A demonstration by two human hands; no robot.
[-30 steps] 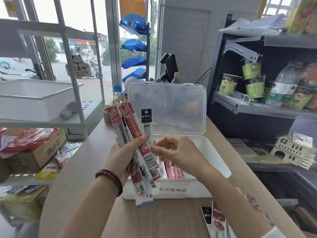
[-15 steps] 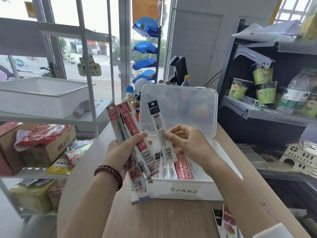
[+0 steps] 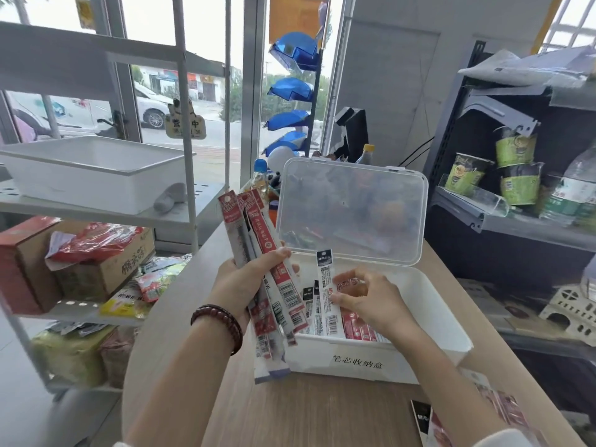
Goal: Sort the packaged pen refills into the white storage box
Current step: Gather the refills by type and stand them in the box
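Note:
The white storage box [image 3: 429,304] stands on the wooden counter with its clear lid [image 3: 351,208] raised at the back. Red and black-topped refill packs [image 3: 358,327] lie in rows inside it. My left hand [image 3: 245,282] grips a fanned bundle of red refill packs [image 3: 261,240] just left of the box. My right hand [image 3: 371,301] is over the box's inside and pinches one black-topped refill pack [image 3: 327,285], whose lower end sits among the packs in the box.
More refill packs [image 3: 429,421] lie on the counter [image 3: 322,411] at the near right. A white rack with a tray [image 3: 93,169] and snack boxes stands left. A dark shelf [image 3: 516,221] with cup noodles and bottles stands right. Bottles and a monitor stand behind the box.
My right hand pulled a black-topped pack out of the bundle, carried it right and lowered it into the box. My left hand kept holding the bundle.

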